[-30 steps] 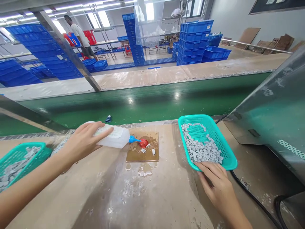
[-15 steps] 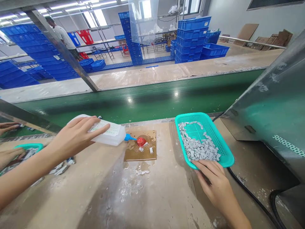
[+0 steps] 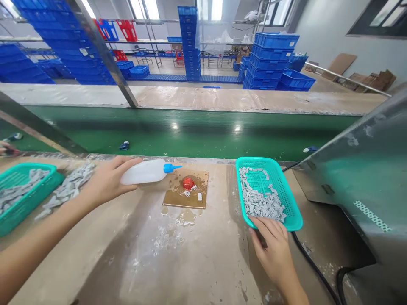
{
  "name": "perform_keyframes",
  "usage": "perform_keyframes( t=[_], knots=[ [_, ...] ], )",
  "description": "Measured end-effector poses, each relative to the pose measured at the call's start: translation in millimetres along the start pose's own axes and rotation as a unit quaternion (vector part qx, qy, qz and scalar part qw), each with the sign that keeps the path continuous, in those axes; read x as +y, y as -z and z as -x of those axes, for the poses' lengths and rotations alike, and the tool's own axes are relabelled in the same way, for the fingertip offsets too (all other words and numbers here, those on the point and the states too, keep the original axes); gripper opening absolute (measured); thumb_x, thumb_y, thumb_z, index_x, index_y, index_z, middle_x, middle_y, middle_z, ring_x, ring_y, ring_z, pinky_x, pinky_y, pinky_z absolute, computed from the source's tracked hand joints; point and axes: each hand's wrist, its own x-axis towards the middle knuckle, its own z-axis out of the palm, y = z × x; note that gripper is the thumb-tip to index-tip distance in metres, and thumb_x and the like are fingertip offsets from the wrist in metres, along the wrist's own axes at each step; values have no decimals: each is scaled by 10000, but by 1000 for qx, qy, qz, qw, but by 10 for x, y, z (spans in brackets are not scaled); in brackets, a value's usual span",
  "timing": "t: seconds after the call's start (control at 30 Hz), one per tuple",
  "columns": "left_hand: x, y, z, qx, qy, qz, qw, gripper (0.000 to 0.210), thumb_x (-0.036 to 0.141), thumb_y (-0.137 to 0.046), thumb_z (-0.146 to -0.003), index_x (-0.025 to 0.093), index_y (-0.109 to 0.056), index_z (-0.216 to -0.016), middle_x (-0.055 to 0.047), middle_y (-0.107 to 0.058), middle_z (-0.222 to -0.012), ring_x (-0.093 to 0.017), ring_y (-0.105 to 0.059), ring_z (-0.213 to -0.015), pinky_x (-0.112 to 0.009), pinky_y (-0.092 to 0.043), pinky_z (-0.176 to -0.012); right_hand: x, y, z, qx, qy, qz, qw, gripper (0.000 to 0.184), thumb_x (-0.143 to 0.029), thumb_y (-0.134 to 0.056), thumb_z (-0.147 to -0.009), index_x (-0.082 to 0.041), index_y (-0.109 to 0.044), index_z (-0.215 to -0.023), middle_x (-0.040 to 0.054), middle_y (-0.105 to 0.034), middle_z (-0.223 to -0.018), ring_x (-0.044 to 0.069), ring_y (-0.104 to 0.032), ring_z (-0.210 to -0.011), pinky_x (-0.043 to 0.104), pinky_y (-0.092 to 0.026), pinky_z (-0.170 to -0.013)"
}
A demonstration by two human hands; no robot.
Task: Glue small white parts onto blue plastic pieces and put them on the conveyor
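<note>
My left hand (image 3: 111, 180) is wrapped round a translucent white squeeze bottle (image 3: 148, 171) with a blue nozzle, tipped on its side and pointing right. Just below and right of the nozzle, a small red cap-like piece (image 3: 188, 183) sits on a wet brown square board (image 3: 184, 201), with a few small grey-white pieces (image 3: 200, 196) beside it. At the near rim of a turquoise plastic basket (image 3: 294, 216) rests my right hand (image 3: 270, 243), fingers curled over the edge and touching it. Many small grey pieces (image 3: 259, 199) lie in that basket.
Another turquoise basket (image 3: 32, 212) and a heap of grey pieces (image 3: 68, 186) are at left, near another person's hand (image 3: 6, 148). A green conveyor belt (image 3: 203, 135) runs behind the bench, carrying small dark items. A metal panel (image 3: 369, 178) and black cable (image 3: 313, 262) border the right.
The bottle has drawn back left and up from the red piece, and its nozzle has levelled. My right hand stays at the basket rim. The view has shifted, and dark items appear on the belt.
</note>
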Motion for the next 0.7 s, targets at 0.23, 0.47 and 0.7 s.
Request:
perform_keyframes(
  t=[0.23, 0.47, 0.7],
  knots=[
    [169, -253, 156, 150, 378, 282, 869, 704, 400, -708, -556, 134, -442, -1150, -150, -545, -1156, -295, -537, -1029, -480, -457, -842, 32, 13, -22, 12, 37, 13, 999, 234, -207, -404, -870, -212, -577, -1026, 57, -624, -846, 209, -558, -800, 369, -391, -723],
    [12, -447, 176, 269, 378, 443, 767, 675, 253, -717, -589, 105, -382, -1157, -159, -465, -1261, -223, -476, -1142, -414, -385, -973, -163, 194, 131, 145, -32, 70, 986, 356, -196, -494, -836, -201, -501, -1191, 127, -544, -1043, 263, -536, -952, 432, -431, -820],
    [-78, -605, 280, 236, 302, 504, 774, 786, 272, -658, -674, 147, -213, -1309, -179, -342, -1364, -228, -364, -1249, -414, -302, -1035, -382, 213, 962, 116, -212, 171, 955, 373, -383, -418, -865, -105, -568, -1064, 145, -651, -865, 260, -625, -718, 368, -483, -642]
  ],
)
